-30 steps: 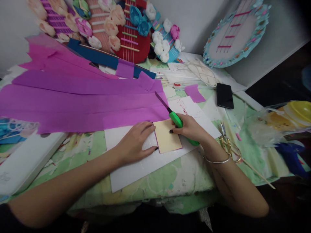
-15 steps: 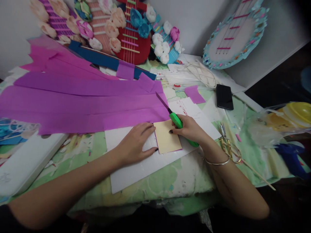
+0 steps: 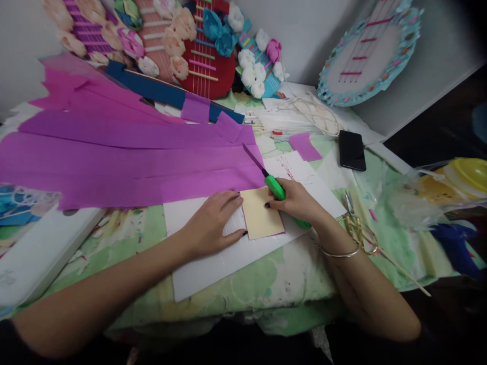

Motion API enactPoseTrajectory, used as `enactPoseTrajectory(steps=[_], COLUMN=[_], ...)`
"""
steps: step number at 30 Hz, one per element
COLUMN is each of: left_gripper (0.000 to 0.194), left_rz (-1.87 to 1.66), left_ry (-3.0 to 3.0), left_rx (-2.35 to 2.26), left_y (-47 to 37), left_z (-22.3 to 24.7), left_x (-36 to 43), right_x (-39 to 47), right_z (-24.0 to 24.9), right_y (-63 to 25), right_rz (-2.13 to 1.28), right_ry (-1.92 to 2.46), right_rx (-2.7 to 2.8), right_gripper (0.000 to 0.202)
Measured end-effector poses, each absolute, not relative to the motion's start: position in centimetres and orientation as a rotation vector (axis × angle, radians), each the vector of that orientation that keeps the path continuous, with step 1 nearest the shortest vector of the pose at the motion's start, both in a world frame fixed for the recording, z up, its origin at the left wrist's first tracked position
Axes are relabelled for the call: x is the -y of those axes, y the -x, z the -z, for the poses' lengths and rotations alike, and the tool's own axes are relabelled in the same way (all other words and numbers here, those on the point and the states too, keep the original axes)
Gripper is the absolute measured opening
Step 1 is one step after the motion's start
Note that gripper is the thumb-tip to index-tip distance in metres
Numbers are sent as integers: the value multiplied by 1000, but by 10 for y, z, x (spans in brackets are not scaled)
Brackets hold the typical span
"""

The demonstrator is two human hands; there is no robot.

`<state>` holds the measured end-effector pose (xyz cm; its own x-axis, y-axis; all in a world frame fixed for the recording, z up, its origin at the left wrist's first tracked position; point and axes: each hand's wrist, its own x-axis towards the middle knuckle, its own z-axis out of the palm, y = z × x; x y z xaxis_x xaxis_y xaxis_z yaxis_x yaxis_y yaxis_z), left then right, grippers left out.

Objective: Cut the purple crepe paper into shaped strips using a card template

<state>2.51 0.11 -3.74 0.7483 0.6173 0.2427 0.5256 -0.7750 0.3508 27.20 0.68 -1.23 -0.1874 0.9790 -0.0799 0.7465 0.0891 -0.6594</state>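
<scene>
My right hand point(image 3: 292, 199) is closed round a green box cutter point(image 3: 274, 187). Its long dark blade points away to the upper left, over purple crepe paper point(image 3: 198, 161). The same hand rests on the right side of a small pale yellow card point(image 3: 261, 217), with a thin purple edge showing beneath it. Flat beside the card's left edge lies my left hand point(image 3: 213, 220), thumb and fingers apart, fingertips touching that edge. Under its fingers is a clear strip point(image 3: 236, 219), partly hidden. All this lies on a white board point(image 3: 198, 276).
Gold-handled scissors point(image 3: 357, 230) and a thin stick point(image 3: 405, 274) lie right of my right wrist. Behind them is a black phone point(image 3: 352, 150). A white box point(image 3: 45, 253) sits at left. Decorated paper instruments point(image 3: 207, 61) stand along the back wall.
The view has shifted very slightly. Both hands, the box cutter and the card keep practically the same positions.
</scene>
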Motion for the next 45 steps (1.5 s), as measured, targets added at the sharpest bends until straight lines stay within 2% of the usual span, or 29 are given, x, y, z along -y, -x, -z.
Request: enactPoseTrajectory(steps=[16,23,30,45], left_gripper=[58,93,72,50], left_rz=[-430,-399,-430,-554], left_ry=[-2755,-2825,-2855,-2964], left_rx=[-932,-911,-999,-873], left_y=[-27,-34,-41,-43], left_z=[38,37,37,35], left_x=[2,5,9,15], right_x=[-7,-6,-6,-2], right_z=[13,13,12,7], right_y=[-271,-270,-270,-261], right_rz=[-815,-804,-808,-588], right_ry=[1711,1725,1740,1948], right_rx=[2008,2013,2034,2138], right_gripper=[18,18,19,23])
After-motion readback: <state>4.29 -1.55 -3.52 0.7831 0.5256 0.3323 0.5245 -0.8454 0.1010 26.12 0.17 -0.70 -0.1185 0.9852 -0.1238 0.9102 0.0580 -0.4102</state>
